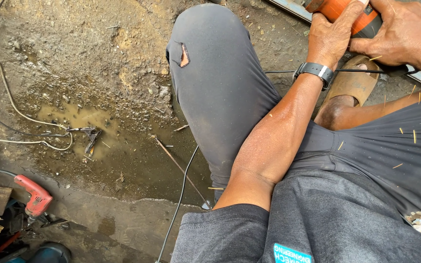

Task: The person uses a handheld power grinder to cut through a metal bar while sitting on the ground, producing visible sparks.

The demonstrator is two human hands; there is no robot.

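Muddy ground (98, 63) fills the view, with a shallow brown puddle (81, 122) at its centre. We take the orange power tool (352, 14) at the top edge as our landmark. Our left hand (330, 36) is wrapped tight around its body from the near side; our right hand (405, 31) closes over its far-right end, fingers curled on the casing (the working end is cut off by the frame, so we cannot tell its type). Just below the tool sits a black wristwatch (315, 70) on the left wrist, and beside that a tan sandal (354, 80). Yellow sparks (405, 134) fleck the grey shorts (391, 151) below the tool. Well apart from it, at lower left, lies a red drill (34, 195) with white cables (15, 107) nearby.
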